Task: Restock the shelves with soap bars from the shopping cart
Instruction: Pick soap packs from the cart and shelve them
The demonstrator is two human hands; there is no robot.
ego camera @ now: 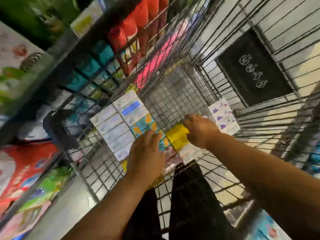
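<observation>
Looked barely started, with plenty of soap bars lying in the cart, left hand fingers laid loosely over the teal bars, right hand fingers seemingly curled round a yellow bar, nothing up toward the shelves yet.

Bare forearms, black trousers
</observation>
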